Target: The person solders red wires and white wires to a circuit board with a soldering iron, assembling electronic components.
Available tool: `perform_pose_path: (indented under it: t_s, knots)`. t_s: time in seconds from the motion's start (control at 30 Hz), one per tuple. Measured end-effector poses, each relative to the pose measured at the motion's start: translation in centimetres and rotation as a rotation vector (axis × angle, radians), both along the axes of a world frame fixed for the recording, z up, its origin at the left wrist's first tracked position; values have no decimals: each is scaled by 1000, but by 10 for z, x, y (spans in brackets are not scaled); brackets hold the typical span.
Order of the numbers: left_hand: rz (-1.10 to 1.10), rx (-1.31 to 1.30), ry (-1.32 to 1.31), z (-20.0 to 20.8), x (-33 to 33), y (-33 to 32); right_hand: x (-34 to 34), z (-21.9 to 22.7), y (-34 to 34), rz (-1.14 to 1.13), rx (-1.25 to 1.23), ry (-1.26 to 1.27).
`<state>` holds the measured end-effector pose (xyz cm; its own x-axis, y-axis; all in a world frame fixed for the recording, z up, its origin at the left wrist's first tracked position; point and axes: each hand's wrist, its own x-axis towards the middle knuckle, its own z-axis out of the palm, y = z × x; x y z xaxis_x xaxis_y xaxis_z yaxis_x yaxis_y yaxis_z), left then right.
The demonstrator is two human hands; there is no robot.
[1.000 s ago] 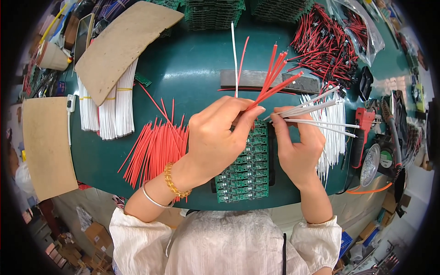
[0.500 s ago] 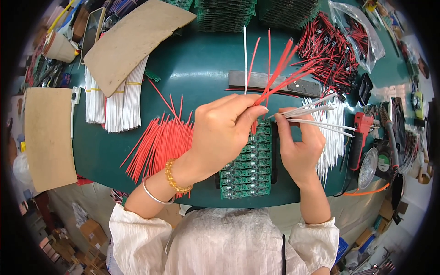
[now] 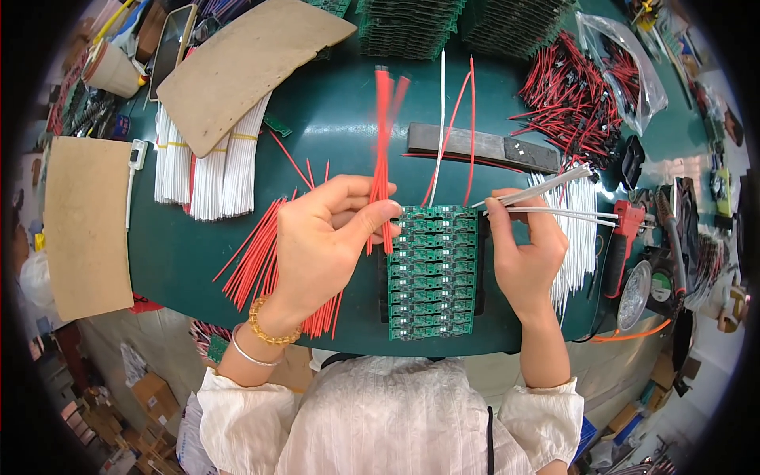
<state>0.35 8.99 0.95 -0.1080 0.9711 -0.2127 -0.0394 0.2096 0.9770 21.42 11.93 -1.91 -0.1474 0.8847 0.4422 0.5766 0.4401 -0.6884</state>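
Observation:
A bundle of red wires [image 3: 383, 134] stands upright in my left hand [image 3: 324, 237], pinched between thumb and fingers. My right hand [image 3: 526, 253] is closed on several white wires [image 3: 546, 190] that fan out to the right. Between the hands lies a panel of green circuit boards [image 3: 434, 277] in rows, close to my right fingertips. From its far edge rise one white wire [image 3: 440, 119] and two red wires [image 3: 473, 134]. Beside and partly behind my left hand spreads a pile of red wires [image 3: 253, 253]. A pile of white wires [image 3: 582, 253] lies right of my right hand.
A dark grey bar [image 3: 467, 146] lies beyond the panel. Stacked circuit boards [image 3: 408, 28] stand at the back, near a heap of red and black leads [image 3: 566, 95]. Brown boards [image 3: 253, 63] and banded white wires [image 3: 210, 178] are at left; a red-handled tool [image 3: 624, 245] is at right.
My left hand has moved left with the red wire bundle, away from the panel's far edge, uncovering more of the panel. My right hand stays nearly in place with the white wires.

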Motion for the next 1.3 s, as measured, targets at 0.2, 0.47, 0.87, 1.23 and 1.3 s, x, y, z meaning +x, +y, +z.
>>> perform_pose_path:
  t_s: [0.2, 0.47, 0.87, 1.23, 1.3]
  knots:
    - [43, 81, -48, -8, 2, -2, 0, 1, 0, -18, -12, -7]
    - [93, 154, 24, -10, 6, 2, 4, 4, 2, -32, -143, 35]
    - [105, 342, 318, -26, 16, 5, -22, 20, -16, 57, -471, 470]
    - [80, 592, 515, -28, 19, 7, -31, 8, -15, 88, -50, 36]
    - [53, 574, 507, -27, 20, 6, -31, 8, -15, 98, -24, 18]
